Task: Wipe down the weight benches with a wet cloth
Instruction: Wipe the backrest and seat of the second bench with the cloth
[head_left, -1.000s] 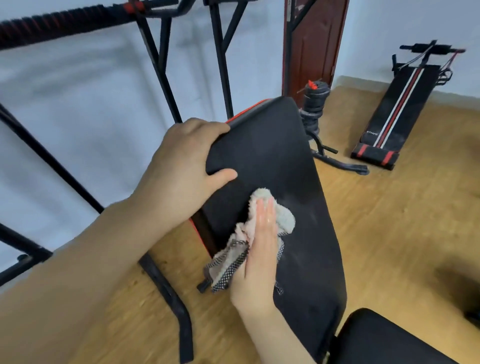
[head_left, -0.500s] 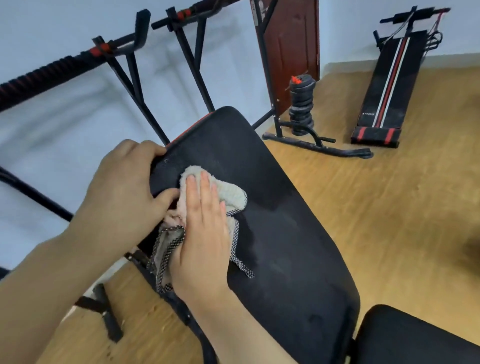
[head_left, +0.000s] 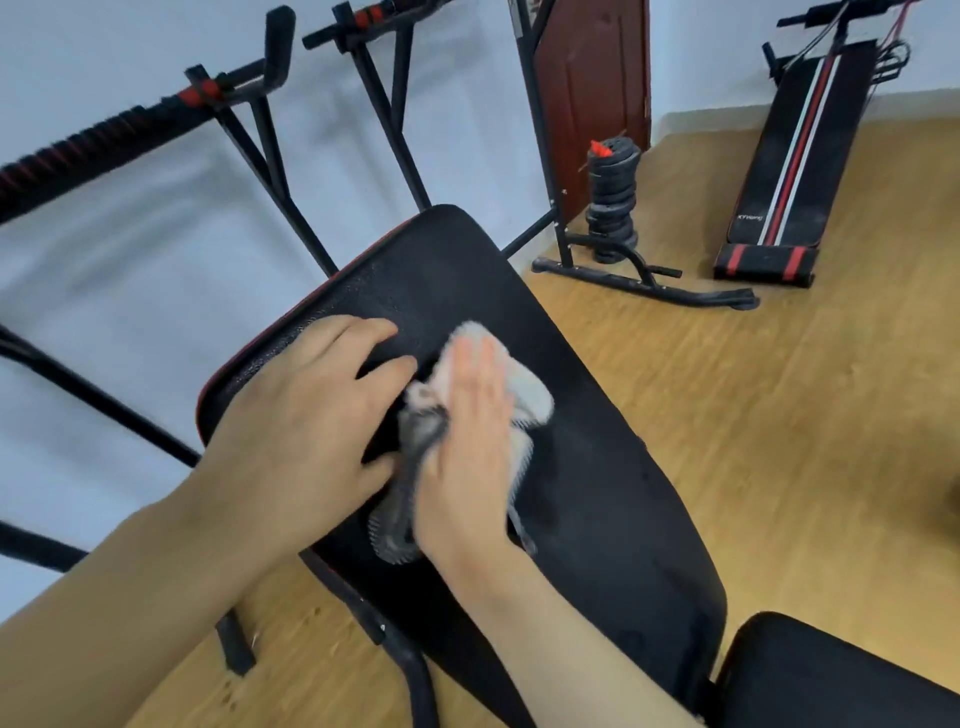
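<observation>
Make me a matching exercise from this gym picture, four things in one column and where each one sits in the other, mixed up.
Things:
1. cloth
2. left hand
3. weight plates
4. sit-up board

Places:
A. stacked on the floor by the brown door
B. leaning against the far wall, at the right
C. pressed flat under the right hand on the bench pad
D. resting on the left side of the bench pad

Pairs: 1-C, 2-D, 3-A, 4-B
</observation>
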